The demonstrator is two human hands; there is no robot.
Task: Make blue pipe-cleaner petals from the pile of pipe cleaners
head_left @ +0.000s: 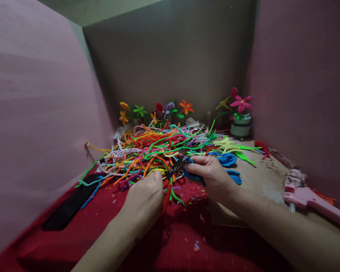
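My left hand (146, 194) is closed around red-handled pliers (176, 167), whose dark jaws point up and to the right over the edge of a pile of coloured pipe cleaners (150, 149). With thumb and fingers pinched, my right hand (214, 175) holds a bent blue pipe cleaner (192, 176) beside the jaws. Whether the jaws touch the blue piece I cannot tell. Just beyond my right hand lie blue pipe-cleaner loops (228, 159), partly hidden by it, with yellow-green shaped pieces (226, 144) behind them.
Pipe-cleaner flowers (186, 107) stand along the back, some by a pale green pot (240, 126). A pink glue gun (303, 194) lies at right. A long black flat object (69, 206) rests at left on the red cloth (107, 241), which has scattered scraps. Pink walls flank both sides.
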